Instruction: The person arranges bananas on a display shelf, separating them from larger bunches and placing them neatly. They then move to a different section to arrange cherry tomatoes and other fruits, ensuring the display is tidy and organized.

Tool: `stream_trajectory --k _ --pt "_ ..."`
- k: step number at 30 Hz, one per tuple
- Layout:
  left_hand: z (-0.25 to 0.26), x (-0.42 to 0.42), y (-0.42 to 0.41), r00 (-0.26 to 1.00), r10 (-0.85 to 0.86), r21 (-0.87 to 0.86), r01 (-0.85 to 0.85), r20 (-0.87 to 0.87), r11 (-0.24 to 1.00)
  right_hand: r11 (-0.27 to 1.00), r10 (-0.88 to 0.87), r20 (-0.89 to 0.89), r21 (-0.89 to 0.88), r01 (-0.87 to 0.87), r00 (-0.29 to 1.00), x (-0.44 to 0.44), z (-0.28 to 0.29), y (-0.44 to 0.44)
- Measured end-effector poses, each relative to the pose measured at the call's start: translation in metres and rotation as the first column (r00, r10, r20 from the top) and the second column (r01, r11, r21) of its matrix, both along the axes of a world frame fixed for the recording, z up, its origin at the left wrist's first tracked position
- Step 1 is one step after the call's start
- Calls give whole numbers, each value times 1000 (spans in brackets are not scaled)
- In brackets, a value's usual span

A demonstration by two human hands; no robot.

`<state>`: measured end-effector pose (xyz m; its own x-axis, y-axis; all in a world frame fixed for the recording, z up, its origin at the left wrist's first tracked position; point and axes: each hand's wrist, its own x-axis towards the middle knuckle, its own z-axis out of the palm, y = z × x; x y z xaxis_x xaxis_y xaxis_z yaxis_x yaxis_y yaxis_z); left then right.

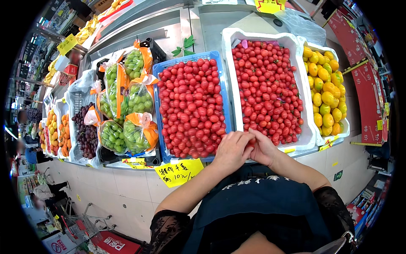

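Observation:
My left hand point(231, 154) and my right hand point(265, 148) meet fingertip to fingertip over the near edge of the display. A small red cherry tomato point(252, 143) shows partly between them, pinched in my right hand. My left fingers curl over it, hiding most of it, and I cannot tell their grip. Beyond my right hand stands a white foam crate point(229, 79) of cherry tomatoes point(266, 92), some with green stems. By my left hand is a blue plastic crate point(223, 95) heaped with more cherry tomatoes point(190, 108).
Bagged green grapes point(139, 98), dark grapes point(87, 133) and orange fruit point(65, 136) stand to the left. Yellow-green citrus point(328, 95) fills a foam crate at the right. A yellow handwritten sign point(179, 172) hangs at the front edge. A shopping cart point(84, 223) stands on the floor.

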<state>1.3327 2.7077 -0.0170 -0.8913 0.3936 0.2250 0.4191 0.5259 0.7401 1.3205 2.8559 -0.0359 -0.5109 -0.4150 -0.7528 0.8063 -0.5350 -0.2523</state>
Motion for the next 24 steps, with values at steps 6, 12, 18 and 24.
stream_trajectory --k 6,12,18,24 --pt "-15 -36 -66 923 307 -70 -331 -231 941 984 169 -101 -31 -173 980 6 -10 12" --pt "-38 -65 -99 817 540 -405 -572 -204 713 979 202 -141 -5 -205 969 7 -13 15" --pt "-31 -54 -79 870 454 -361 -492 -191 792 984 176 -202 44 -171 963 1 -10 12" --pt "-26 -33 -94 887 371 -194 -429 -274 882 977 204 -291 122 -176 935 -13 -10 7"
